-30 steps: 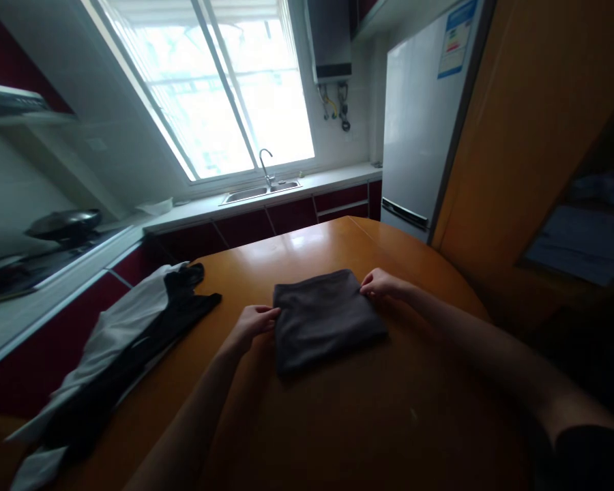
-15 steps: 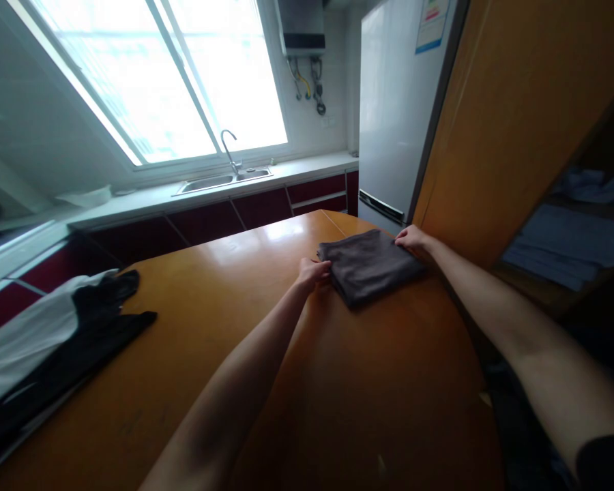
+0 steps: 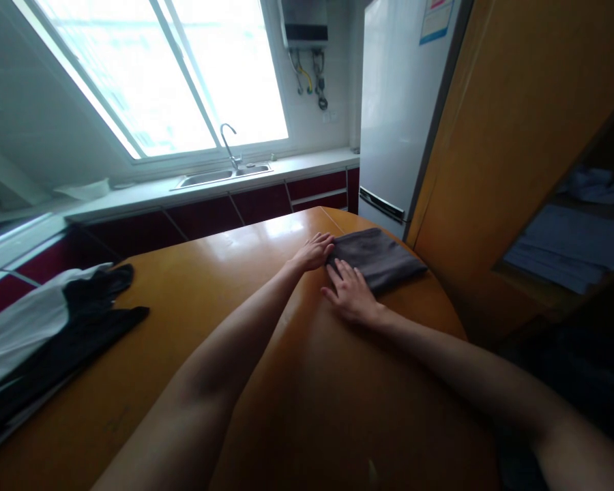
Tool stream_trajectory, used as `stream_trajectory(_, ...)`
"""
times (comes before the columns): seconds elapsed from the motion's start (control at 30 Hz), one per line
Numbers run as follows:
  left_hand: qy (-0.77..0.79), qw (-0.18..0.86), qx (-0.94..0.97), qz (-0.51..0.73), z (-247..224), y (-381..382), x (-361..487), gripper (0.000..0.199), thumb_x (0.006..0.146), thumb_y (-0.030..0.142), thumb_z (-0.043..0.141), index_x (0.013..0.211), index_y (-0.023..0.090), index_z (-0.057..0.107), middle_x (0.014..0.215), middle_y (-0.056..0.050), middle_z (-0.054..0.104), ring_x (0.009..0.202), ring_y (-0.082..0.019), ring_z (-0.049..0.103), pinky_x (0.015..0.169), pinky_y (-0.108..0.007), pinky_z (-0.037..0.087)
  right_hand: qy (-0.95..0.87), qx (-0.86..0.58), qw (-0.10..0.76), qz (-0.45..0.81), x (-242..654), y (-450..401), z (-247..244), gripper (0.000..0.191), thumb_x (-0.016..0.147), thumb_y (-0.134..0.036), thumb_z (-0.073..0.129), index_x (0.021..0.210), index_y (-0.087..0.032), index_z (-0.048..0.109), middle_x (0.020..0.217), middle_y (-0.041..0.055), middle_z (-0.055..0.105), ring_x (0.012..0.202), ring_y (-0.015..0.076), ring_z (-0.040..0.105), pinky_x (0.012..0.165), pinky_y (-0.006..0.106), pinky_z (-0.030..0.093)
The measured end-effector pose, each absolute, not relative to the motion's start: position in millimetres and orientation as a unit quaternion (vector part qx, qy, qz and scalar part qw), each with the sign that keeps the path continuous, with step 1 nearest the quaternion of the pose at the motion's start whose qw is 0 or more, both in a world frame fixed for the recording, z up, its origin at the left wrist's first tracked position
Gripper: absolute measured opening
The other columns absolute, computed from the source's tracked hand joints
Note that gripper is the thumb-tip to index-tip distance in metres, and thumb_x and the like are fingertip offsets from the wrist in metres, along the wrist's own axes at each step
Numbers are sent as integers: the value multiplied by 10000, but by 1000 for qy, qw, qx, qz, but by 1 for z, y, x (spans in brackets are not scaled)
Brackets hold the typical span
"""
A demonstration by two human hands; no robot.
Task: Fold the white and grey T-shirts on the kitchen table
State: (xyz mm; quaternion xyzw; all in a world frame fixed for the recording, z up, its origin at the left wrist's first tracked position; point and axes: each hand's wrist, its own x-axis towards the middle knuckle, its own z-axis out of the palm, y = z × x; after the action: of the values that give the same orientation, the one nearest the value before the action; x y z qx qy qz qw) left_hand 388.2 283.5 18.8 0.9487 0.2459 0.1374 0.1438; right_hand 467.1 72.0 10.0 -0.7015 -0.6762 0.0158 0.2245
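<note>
A dark grey folded cloth lies flat near the far right end of the wooden table. At the cloth's left edge is my left hand, palm down with its fingers spread. Just below it, my right hand is open, its fingertips at the near left corner of the cloth. Neither hand grips anything. The hands are close together, and part of the cloth's left edge is hidden under them.
Black and white garments lie on the table's left side. Beyond it are a counter with a sink and a fridge. At the right, folded fabrics sit on a shelf beside a wooden panel.
My right hand has left the cloth's far right corner and come over to its near left corner. My left hand has let go of the edge and spread its fingers, slightly farther away.
</note>
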Motion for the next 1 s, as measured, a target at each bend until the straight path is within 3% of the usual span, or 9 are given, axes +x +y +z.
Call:
stream_trajectory(0.1,272,149,943,120,-2,285,383,582,1042,448,278,1527,150,397,1601,-114,350,1503,-267,262,1228,-412,215,-699,-691,183,14,446,67,-2,728,992,-574,393,1539,-94,375,1647,204,175,1530,321,134,1221,537,55)
stream_trajectory(0.2,284,152,932,167,-15,280,377,587,1045,461,239,1548,186,363,1612,-82,332,1485,-242,303,1221,-383,234,-708,-684,176,18,447,66,-4,746,978,-605,411,1528,-101,400,1654,206,131,1536,327,101,1220,540,19)
stream_trajectory(0.37,288,164,926,181,-16,277,376,582,1041,490,250,1541,225,383,1600,-56,359,1457,-240,356,1213,-370,249,-681,-695,224,59,481,72,17,640,1026,-570,275,1526,-196,413,1633,146,273,1524,268,188,1209,527,140)
stream_trajectory(0.47,289,166,925,181,-15,278,376,596,1040,505,243,1545,220,380,1601,-55,359,1459,-248,353,1215,-372,244,-573,-778,259,-18,523,75,24,595,1046,-453,257,1548,-153,364,1641,151,248,1532,258,149,1218,520,91)
stream_trajectory(0.6,288,166,925,184,-17,279,377,597,1040,502,241,1546,217,381,1599,-54,363,1454,-252,363,1210,-370,253,-439,-879,185,6,571,71,11,689,1015,-470,358,1565,-60,292,1642,239,160,1533,341,89,1200,582,54)
stream_trajectory(0.87,285,181,921,194,-21,282,377,584,1036,514,268,1541,249,393,1595,-43,374,1451,-254,370,1220,-384,233,-396,-898,189,29,587,62,0,718,1014,-517,301,1560,-50,298,1635,247,181,1527,345,114,1195,595,83)
stream_trajectory(1.0,277,237,905,219,-17,281,377,604,1033,530,278,1547,229,383,1625,-43,316,1492,-237,295,1238,-376,193,-412,-875,243,-68,574,64,10,654,1027,-449,291,1534,-41,346,1625,237,228,1525,328,135,1193,590,107)
